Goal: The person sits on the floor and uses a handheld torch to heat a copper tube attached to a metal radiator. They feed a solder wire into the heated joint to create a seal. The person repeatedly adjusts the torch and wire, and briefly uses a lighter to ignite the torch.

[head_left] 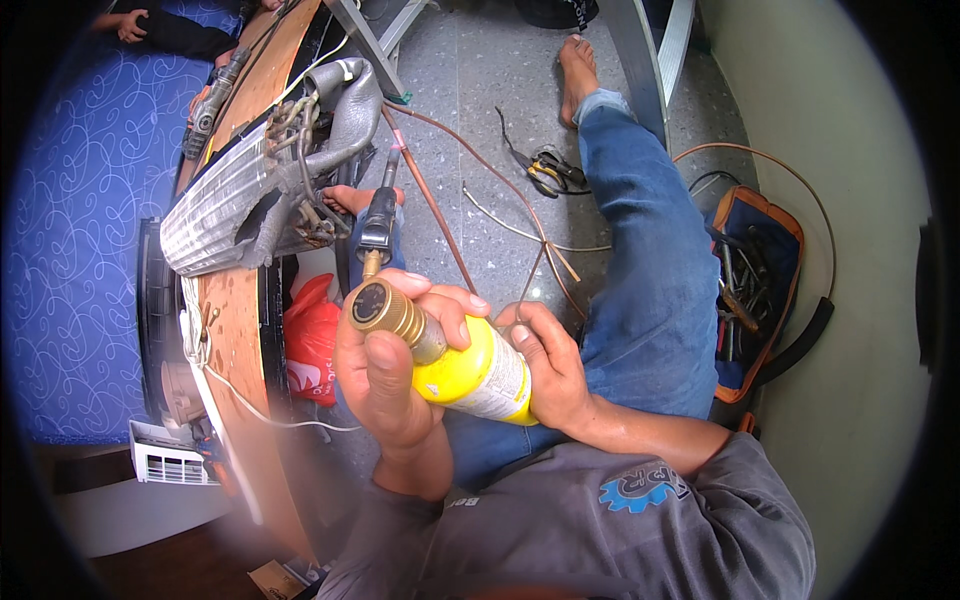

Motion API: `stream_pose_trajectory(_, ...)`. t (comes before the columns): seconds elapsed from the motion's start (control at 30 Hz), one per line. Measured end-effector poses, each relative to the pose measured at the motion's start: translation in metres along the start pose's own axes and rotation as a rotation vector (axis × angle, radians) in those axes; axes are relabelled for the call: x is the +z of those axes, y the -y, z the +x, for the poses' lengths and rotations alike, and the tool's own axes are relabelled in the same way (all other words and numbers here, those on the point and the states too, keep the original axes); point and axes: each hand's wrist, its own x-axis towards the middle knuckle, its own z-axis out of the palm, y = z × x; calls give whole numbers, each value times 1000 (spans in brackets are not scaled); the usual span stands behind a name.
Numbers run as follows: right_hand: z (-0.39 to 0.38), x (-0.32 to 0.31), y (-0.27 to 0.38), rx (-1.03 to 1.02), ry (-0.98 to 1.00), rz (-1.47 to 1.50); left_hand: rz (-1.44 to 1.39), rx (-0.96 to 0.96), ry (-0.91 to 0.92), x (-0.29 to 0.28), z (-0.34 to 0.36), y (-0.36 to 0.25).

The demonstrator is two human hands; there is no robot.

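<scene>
My left hand [395,370] is wrapped round the brass-knobbed neck of a gas torch [470,365] with a yellow cylinder. Its dark nozzle points away from me, and the tip is at an upright-looking copper pipe [425,190], where a pinkish glow shows. My right hand [555,370] is closed beside the cylinder's right side, fingers curled round a thin metal rod [533,272] that slants up from them. Part of that grip is hidden behind the cylinder. Left of the nozzle lies a finned coil unit [235,200] with grey foam-wrapped tubing [350,110].
A red plastic bag [312,340] sits below the wooden board [235,330]. Yellow-and-black pliers or cutters [550,172] lie on the grey floor among loose tubes. An open tool bag [790,240] stands by the right wall, beyond my bent leg. Another person's hand [132,27] shows upper left.
</scene>
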Motion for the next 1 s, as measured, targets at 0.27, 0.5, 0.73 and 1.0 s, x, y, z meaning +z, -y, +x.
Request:
stream_pose_trajectory(0.27,1,1,-1,-12,-10,-14,-13,-8,-7,-1,0,0)
stream_pose_trajectory(0.5,-1,2,-2,2,-3,-4,-4,-19,10,-3,0,-2)
stream_pose_trajectory(0.73,-1,2,-1,-2,-6,-8,-17,-30,1,-2,0,-2)
stream_pose_trajectory(1.0,-2,1,-2,22,10,-5,-15,-29,6,-4,0,-2)
